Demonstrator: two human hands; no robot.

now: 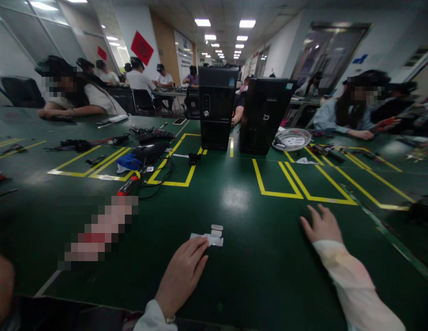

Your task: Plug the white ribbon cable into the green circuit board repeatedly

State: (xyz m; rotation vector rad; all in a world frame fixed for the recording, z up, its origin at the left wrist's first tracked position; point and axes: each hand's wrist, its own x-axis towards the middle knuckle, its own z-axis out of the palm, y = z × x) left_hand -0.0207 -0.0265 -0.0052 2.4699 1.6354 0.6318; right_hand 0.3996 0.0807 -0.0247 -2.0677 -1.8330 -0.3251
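Note:
My left hand [186, 264] reaches in from the bottom, palm down, with its fingers stretched forward and the thumb apart. Its fingertips rest on a small flat silver-white piece [216, 233], which looks like a folded strip with wider ends. Part of this piece is hidden under the fingers, and its exact kind is unclear. To the right, my right hand [324, 225] is over the green table [262, 262] with its fingers spread and nothing in them. No object touches that hand.
Two black computer towers [219, 108] stand at the table's far side. Left of them lie cables, a blue item [129, 162] and a red-and-black handled tool [127, 185]. A white basket [291, 139] sits to the right. Yellow tape marks the table. Other people sit around it.

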